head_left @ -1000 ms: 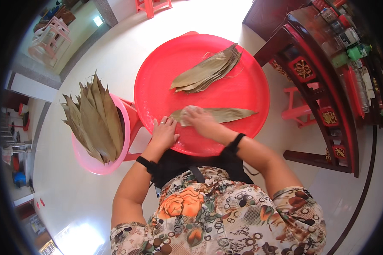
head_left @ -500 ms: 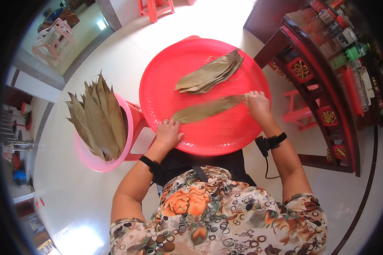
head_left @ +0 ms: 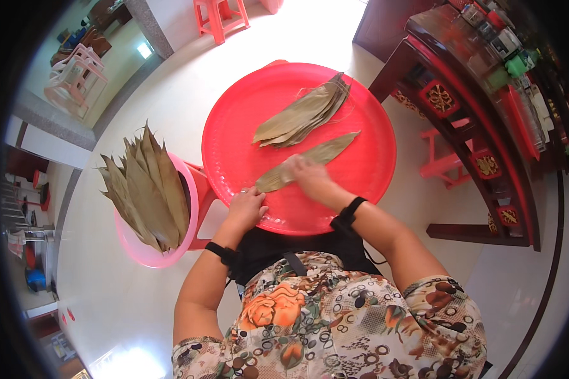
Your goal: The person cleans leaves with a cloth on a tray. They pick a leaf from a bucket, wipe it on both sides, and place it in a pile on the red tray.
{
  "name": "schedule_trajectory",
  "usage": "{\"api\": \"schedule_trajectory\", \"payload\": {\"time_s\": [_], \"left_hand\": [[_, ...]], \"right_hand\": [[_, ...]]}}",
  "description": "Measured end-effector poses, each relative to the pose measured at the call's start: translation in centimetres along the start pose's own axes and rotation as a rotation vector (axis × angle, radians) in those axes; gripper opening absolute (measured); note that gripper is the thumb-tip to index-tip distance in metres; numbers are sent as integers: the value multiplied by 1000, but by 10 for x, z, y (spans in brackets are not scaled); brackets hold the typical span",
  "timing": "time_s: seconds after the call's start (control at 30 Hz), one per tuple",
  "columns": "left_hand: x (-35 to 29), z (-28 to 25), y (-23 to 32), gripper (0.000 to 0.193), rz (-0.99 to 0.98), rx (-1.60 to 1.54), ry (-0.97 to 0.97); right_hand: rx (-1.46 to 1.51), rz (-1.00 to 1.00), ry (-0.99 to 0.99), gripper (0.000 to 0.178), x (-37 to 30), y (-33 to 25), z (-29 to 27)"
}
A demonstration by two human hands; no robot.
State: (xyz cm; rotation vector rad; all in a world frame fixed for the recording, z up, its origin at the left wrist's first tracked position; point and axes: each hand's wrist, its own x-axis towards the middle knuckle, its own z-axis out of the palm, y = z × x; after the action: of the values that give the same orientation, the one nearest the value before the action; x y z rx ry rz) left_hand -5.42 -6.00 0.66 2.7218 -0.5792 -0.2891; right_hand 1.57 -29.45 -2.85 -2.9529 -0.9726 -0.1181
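A long olive-green dried leaf (head_left: 330,149) lies slantwise across the round red tray (head_left: 234,126). At the tray's near-left rim, my left hand (head_left: 247,207) is closed with its fingertips on the leaf's near end. My right hand (head_left: 313,180) presses on the leaf's lower half, its fingers together and blurred. Under those fingers shows a pale, smeared patch (head_left: 289,169), too unclear to name. Farther up the tray rests a stack of similar leaves (head_left: 303,114), with thin loose strands around its right end.
To my left, a pink basin (head_left: 133,246) holds several upright leaves (head_left: 146,189) and stands by a red stool (head_left: 203,202). A dark carved wooden piece of furniture (head_left: 461,120) runs along the right. Another red stool (head_left: 221,19) stands beyond the tray.
My right hand has moved left and nearer along the leaf, from its far right end to its lower half. My left hand stays at the leaf's near end.
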Motion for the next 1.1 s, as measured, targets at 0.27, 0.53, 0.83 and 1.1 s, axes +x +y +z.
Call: {"api": "schedule_trajectory", "payload": {"time_s": [0.27,0.53,0.83,1.1], "left_hand": [[8,7,-1,30,-115,60,13],[36,13,-6,35,-427,-171,162],[28,15,-20,19,-538,-1102,-65],[-58,-68,-27,11,-317,-830,-87]], "right_hand": [[99,526,-261,63,-3,106,-22],[54,508,-131,53,-5,95,-1],[62,459,-137,48,-10,103,-12],[157,354,-105,36,-3,100,-13]]}}
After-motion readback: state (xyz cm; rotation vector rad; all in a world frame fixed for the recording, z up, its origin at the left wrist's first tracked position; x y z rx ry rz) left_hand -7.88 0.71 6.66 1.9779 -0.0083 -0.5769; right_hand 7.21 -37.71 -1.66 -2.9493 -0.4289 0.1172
